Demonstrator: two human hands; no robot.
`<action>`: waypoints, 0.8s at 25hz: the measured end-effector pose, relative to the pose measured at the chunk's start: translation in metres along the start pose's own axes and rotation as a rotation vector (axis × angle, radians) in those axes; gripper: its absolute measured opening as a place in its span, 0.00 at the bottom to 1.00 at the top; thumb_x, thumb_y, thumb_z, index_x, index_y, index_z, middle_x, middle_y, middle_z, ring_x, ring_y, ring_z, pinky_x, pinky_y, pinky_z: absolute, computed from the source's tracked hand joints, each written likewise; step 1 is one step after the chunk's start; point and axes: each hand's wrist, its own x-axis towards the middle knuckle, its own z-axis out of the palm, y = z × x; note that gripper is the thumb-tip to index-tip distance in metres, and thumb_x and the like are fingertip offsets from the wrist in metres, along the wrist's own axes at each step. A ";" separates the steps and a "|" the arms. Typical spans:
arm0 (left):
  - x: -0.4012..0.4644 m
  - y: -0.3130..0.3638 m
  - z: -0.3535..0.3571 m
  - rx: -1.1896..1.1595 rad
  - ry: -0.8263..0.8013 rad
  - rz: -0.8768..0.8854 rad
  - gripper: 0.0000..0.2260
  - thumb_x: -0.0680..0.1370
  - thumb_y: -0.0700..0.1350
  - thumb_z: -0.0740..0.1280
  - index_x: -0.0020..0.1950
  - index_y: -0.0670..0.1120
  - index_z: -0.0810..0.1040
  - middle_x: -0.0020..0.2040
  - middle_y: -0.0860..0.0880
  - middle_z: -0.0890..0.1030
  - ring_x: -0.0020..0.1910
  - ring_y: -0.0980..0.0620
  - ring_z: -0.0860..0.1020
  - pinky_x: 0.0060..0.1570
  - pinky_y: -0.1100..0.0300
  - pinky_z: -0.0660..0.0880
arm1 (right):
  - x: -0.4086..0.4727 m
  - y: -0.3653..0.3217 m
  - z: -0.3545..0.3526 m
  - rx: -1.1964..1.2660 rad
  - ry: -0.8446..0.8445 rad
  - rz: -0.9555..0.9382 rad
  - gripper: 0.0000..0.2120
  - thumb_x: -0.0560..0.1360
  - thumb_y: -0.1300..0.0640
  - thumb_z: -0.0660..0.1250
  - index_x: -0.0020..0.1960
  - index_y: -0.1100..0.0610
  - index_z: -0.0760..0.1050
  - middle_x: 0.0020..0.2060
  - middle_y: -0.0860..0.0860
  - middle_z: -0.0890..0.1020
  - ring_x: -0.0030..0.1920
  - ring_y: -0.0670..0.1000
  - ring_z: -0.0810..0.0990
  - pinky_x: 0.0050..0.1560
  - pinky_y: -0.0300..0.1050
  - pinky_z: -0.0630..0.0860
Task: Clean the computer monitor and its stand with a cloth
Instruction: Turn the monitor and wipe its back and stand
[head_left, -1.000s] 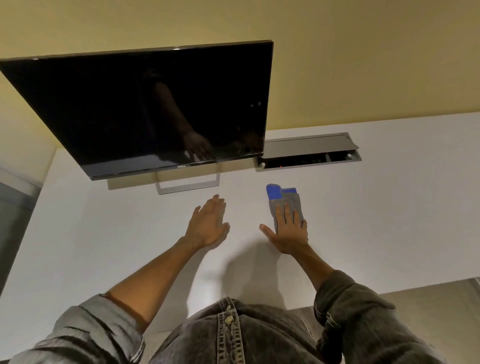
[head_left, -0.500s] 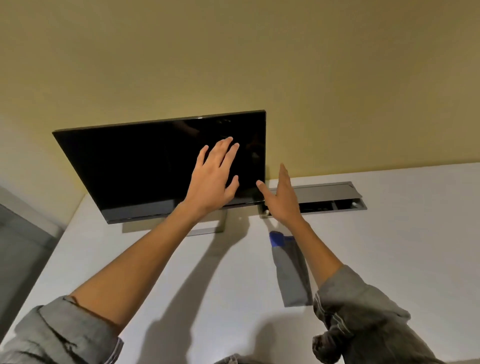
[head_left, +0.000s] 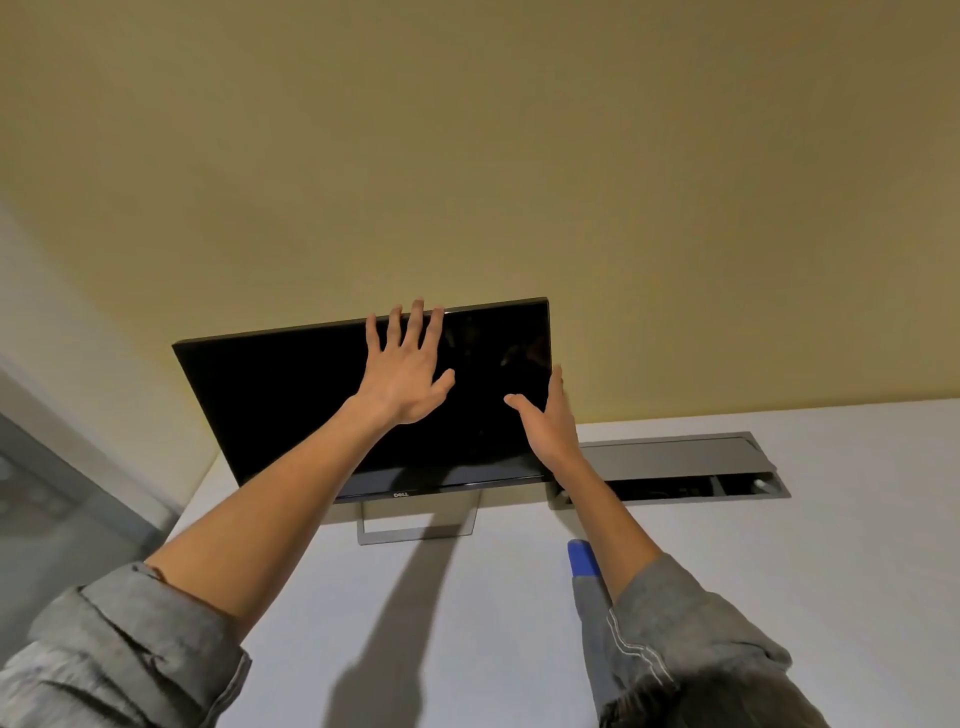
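A black monitor (head_left: 291, 405) stands on a silver frame stand (head_left: 415, 532) at the back of the white desk (head_left: 467, 623). My left hand (head_left: 402, 371) is spread in front of the upper screen, its fingertips reaching the top edge. My right hand (head_left: 550, 421) is at the monitor's right edge with straight fingers and the thumb over the screen. Whether either hand touches the monitor I cannot tell. A grey cloth with a blue end (head_left: 584, 571) lies on the desk under my right forearm, partly hidden by the sleeve.
A grey cable tray with its lid raised (head_left: 727, 467) is set into the desk right of the monitor. A yellow wall (head_left: 519, 156) rises close behind the monitor. The desk's left edge drops to a grey floor (head_left: 52, 519).
My right hand has left the cloth on the desk. Both hands have risen from the desk to the monitor, the left to its top edge, the right to its right edge. The camera has tilted up.
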 end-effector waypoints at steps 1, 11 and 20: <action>0.001 0.000 0.001 -0.002 -0.006 -0.001 0.37 0.79 0.62 0.54 0.79 0.49 0.38 0.79 0.43 0.40 0.77 0.39 0.41 0.72 0.37 0.36 | 0.001 0.000 -0.002 0.011 -0.006 0.006 0.40 0.78 0.47 0.65 0.79 0.46 0.43 0.79 0.49 0.53 0.77 0.56 0.56 0.73 0.56 0.59; -0.021 -0.022 -0.007 -0.020 -0.021 0.138 0.35 0.78 0.53 0.53 0.79 0.51 0.36 0.79 0.47 0.39 0.78 0.43 0.41 0.71 0.35 0.35 | -0.036 0.015 -0.006 -0.083 -0.013 0.033 0.36 0.78 0.47 0.64 0.78 0.42 0.47 0.76 0.48 0.61 0.73 0.57 0.65 0.71 0.57 0.66; -0.061 -0.048 -0.020 -0.041 -0.025 0.284 0.36 0.78 0.49 0.58 0.79 0.52 0.39 0.80 0.49 0.41 0.78 0.46 0.43 0.69 0.37 0.32 | -0.128 0.022 0.034 -0.127 0.116 0.054 0.40 0.77 0.47 0.66 0.78 0.41 0.41 0.76 0.49 0.61 0.74 0.58 0.63 0.68 0.58 0.66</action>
